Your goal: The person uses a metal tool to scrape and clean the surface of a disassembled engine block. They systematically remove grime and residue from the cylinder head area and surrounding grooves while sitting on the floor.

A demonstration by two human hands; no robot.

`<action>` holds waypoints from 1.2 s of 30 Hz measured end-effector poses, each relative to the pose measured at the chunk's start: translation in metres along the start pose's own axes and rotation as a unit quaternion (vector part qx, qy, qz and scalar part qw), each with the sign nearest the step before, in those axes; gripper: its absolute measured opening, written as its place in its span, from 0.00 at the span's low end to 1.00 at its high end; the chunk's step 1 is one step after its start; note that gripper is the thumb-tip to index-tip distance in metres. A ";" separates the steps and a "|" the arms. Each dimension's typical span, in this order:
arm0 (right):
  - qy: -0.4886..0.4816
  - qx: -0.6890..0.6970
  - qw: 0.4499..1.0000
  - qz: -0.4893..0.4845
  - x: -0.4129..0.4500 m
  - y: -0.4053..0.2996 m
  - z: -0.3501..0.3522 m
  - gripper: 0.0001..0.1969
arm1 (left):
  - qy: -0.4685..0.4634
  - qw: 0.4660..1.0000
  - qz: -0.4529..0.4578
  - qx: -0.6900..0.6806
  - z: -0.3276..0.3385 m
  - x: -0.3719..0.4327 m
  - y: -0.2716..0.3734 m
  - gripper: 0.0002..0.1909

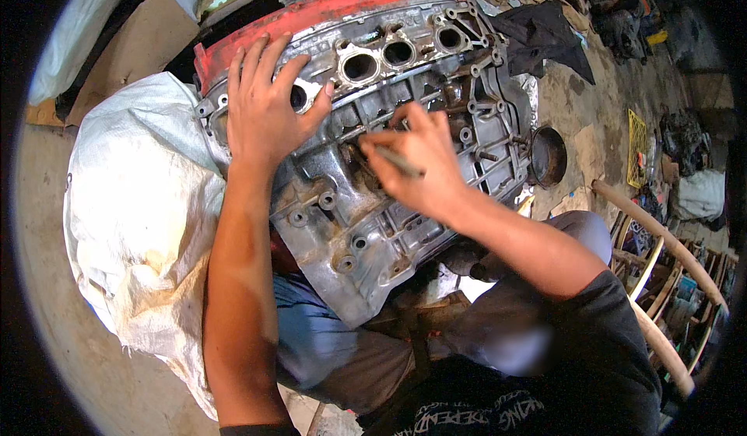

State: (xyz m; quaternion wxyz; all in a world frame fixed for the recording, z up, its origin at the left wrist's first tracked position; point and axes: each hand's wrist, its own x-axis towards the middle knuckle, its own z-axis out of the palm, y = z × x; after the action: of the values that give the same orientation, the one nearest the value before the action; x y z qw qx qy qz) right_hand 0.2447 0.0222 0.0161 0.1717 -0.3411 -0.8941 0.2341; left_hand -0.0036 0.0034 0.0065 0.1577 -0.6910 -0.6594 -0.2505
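A greasy aluminium engine point(362, 284), with a red valve cover point(327, 12) along its far side, lies in front of my knees. My left hand point(268, 100) rests with spread fingers on the cylinder head beside the leftmost port, its fingertips on the red cover. In my right hand point(420, 158) is a slim grey tool point(400, 160), pinched between thumb and fingers over the ribbed side of the block. The hand hides the tool's working end, so its exact kind is unclear. Round port openings point(359, 68) with pale gasket residue line the head.
A white woven sack point(146, 191) bulges close to my left arm. Beyond the engine's right end are a black cloth point(545, 39) and a round dark pan point(547, 156). A yellow plastic crate point(637, 147) and a curved wooden rail point(659, 220) stand farther right, near cluttered parts.
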 end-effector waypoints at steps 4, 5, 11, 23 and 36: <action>-0.032 0.073 0.997 0.015 -0.007 0.006 0.004 0.12 | 0.002 1.000 0.002 -0.002 0.001 0.001 -0.001 0.23; -0.009 0.056 0.998 0.022 0.001 0.017 0.003 0.12 | -0.002 1.000 0.000 -0.001 0.001 -0.001 -0.002 0.23; -0.056 0.082 0.995 -0.004 -0.006 0.015 0.003 0.14 | -0.006 1.000 0.003 0.000 0.002 0.000 -0.001 0.24; -0.111 0.108 0.987 -0.028 0.002 0.020 -0.004 0.13 | -0.016 1.000 0.001 0.010 0.002 0.001 0.001 0.24; -0.153 0.124 0.979 -0.046 0.040 0.041 -0.014 0.12 | -0.029 0.999 0.001 0.015 -0.003 0.001 0.001 0.22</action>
State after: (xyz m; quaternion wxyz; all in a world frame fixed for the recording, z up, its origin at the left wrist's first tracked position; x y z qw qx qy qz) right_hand 0.2447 0.0805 0.0118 0.0844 -0.2362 -0.8886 0.3840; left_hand -0.0026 0.0022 0.0095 0.1492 -0.6963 -0.6667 -0.2201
